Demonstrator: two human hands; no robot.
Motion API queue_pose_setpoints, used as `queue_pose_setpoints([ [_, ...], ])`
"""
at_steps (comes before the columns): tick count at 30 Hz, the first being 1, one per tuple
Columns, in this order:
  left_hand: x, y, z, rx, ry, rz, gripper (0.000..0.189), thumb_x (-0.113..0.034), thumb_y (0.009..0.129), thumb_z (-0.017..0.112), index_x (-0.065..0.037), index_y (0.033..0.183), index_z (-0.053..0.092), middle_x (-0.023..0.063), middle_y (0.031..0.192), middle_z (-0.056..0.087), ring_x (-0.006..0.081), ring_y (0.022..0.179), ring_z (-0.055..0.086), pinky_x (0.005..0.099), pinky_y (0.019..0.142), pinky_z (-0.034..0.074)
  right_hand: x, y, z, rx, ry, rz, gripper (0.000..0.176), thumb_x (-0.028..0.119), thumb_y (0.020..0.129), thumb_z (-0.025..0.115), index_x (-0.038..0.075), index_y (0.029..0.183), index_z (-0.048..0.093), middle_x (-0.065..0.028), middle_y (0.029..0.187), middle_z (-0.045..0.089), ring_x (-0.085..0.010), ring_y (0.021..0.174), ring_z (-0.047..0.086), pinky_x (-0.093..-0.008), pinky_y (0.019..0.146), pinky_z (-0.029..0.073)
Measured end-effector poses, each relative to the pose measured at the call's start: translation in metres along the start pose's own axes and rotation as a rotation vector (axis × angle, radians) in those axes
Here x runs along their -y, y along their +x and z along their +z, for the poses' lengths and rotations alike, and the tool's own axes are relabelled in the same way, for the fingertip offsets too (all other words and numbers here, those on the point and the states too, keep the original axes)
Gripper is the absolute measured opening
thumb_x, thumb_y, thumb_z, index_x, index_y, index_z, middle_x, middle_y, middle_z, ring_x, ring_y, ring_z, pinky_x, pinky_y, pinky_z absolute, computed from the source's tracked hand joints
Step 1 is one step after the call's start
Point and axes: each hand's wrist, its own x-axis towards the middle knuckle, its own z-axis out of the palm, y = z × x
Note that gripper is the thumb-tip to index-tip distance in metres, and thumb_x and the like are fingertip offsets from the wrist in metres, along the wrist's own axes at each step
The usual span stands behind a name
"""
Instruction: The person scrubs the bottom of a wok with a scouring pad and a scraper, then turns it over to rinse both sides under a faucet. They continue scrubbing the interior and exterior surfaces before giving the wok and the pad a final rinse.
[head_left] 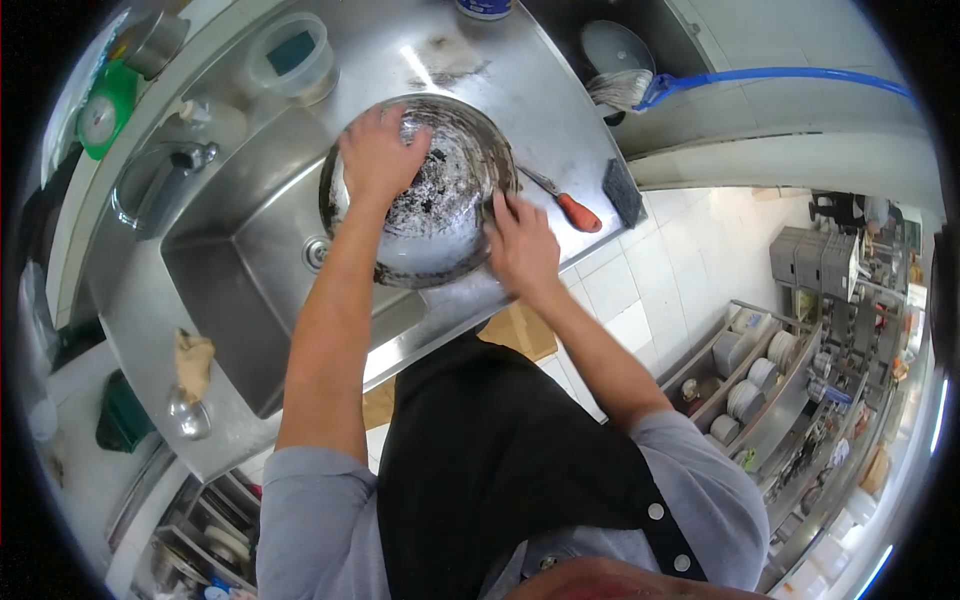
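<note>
A large round pan [430, 258] with dark burnt residue and whitish wet patches rests partly on the steel counter and partly over the sink. My left hand [383, 155] lies on its upper left side, fingers spread over the rim and inner surface. At the right rim, my right hand [525, 243] is closed with its fingertips against the inner wall. A small greyish edge shows at those fingertips, but I cannot make out what it is. Just right of the pan lies a red-handled tool [578, 212] with a metal blade. Beside it is a dark scouring pad [625, 193].
The steel sink [225, 270] opens left of the pan, with a faucet [185, 158] behind. A clear plastic tub [292, 60] stands at the back. A crumpled cloth-like item [194, 362] and a metal bowl [188, 412] sit near-left. Dish shelves [740, 385] stand to the right.
</note>
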Motion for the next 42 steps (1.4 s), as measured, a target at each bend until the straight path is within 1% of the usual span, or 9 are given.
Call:
queue_pose_setpoints([
  [3, 0.002, 0.001, -0.001, 0.009, -0.007, -0.014, 0.067, -0.058, 0.101, 0.067, -0.014, 0.151, 0.072, 0.0190, 0.161, 0.063, 0.0387, 0.153, 0.053, 0.0607, 0.129, 0.035, -0.009, 0.091, 0.019, 0.039, 0.012, 0.040, 0.042, 0.024, 0.102, 0.076, 0.012, 0.142, 0.074, -0.0175, 0.144, 0.068, -0.0428, 0.120, 0.068, -0.0502, 0.095, 0.062],
  [6, 0.002, 0.004, -0.002, 0.027, -0.002, -0.007, 0.069, -0.059, 0.102, 0.065, -0.014, 0.153, 0.071, 0.0191, 0.163, 0.061, 0.0386, 0.155, 0.051, 0.0624, 0.130, 0.032, -0.001, 0.049, 0.025, -0.105, -0.036, -0.091, 0.040, 0.024, 0.102, 0.076, 0.015, 0.141, 0.076, -0.0163, 0.146, 0.067, -0.0414, 0.118, 0.069, -0.0514, 0.092, 0.063],
  [11, 0.006, 0.001, 0.000, 0.050, 0.019, -0.003, 0.070, -0.061, 0.103, 0.065, -0.016, 0.157, 0.067, 0.0195, 0.165, 0.060, 0.0402, 0.156, 0.051, 0.0639, 0.131, 0.032, 0.031, 0.013, -0.012, 0.137, -0.141, 0.004, 0.045, 0.007, 0.087, 0.075, 0.013, 0.131, 0.080, -0.0176, 0.143, 0.067, -0.0411, 0.114, 0.070, -0.0492, 0.088, 0.064],
  [14, 0.008, -0.003, 0.001, 0.084, 0.005, -0.003, 0.072, -0.061, 0.105, 0.060, -0.015, 0.160, 0.066, 0.0206, 0.166, 0.059, 0.0412, 0.156, 0.049, 0.0652, 0.131, 0.029, 0.019, 0.039, 0.002, -0.045, -0.196, -0.007, 0.046, 0.009, 0.089, 0.075, 0.012, 0.134, 0.079, -0.0170, 0.143, 0.067, -0.0414, 0.114, 0.070, -0.0506, 0.087, 0.064],
  [19, 0.006, 0.001, 0.001, 0.068, 0.033, -0.006, 0.070, -0.061, 0.104, 0.063, -0.016, 0.157, 0.067, 0.0188, 0.164, 0.060, 0.0408, 0.154, 0.052, 0.0648, 0.129, 0.034, 0.056, -0.016, 0.004, 0.089, -0.183, 0.137, 0.040, 0.027, 0.106, 0.072, 0.011, 0.143, 0.074, -0.0231, 0.147, 0.063, -0.0450, 0.121, 0.069, -0.0539, 0.091, 0.063],
  [23, 0.008, 0.001, 0.004, 0.047, 0.050, -0.009, 0.070, -0.061, 0.104, 0.062, -0.015, 0.157, 0.067, 0.0187, 0.164, 0.060, 0.0410, 0.154, 0.052, 0.0650, 0.129, 0.034, 0.032, 0.052, 0.006, 0.102, -0.131, 0.171, 0.044, 0.029, 0.107, 0.070, 0.010, 0.147, 0.068, -0.0260, 0.144, 0.063, -0.0475, 0.118, 0.068, -0.0564, 0.087, 0.065],
  [34, 0.006, 0.002, -0.002, 0.123, 0.036, -0.003, 0.074, -0.062, 0.107, 0.055, -0.014, 0.163, 0.063, 0.0240, 0.168, 0.056, 0.0441, 0.156, 0.049, 0.0656, 0.130, 0.029, 0.042, 0.048, 0.012, 0.033, -0.194, 0.188, 0.044, 0.030, 0.107, 0.070, 0.011, 0.146, 0.071, -0.0229, 0.142, 0.063, -0.0457, 0.114, 0.069, -0.0571, 0.081, 0.064],
  [37, 0.004, 0.003, -0.002, 0.114, 0.055, -0.015, 0.074, -0.062, 0.107, 0.055, -0.014, 0.162, 0.063, 0.0239, 0.168, 0.057, 0.0438, 0.156, 0.049, 0.0654, 0.129, 0.030, 0.068, -0.001, 0.002, 0.134, -0.225, 0.142, 0.043, 0.030, 0.107, 0.069, 0.010, 0.146, 0.071, -0.0225, 0.139, 0.065, -0.0458, 0.114, 0.069, -0.0566, 0.082, 0.064],
  [42, 0.006, 0.001, -0.003, 0.099, 0.015, -0.003, 0.074, -0.062, 0.107, 0.055, -0.014, 0.162, 0.063, 0.0233, 0.167, 0.057, 0.0441, 0.157, 0.049, 0.0661, 0.129, 0.030, 0.034, 0.045, 0.015, 0.039, -0.226, 0.155, 0.045, 0.033, 0.107, 0.070, 0.012, 0.147, 0.070, -0.0222, 0.139, 0.065, -0.0462, 0.115, 0.069, -0.0572, 0.083, 0.064],
])
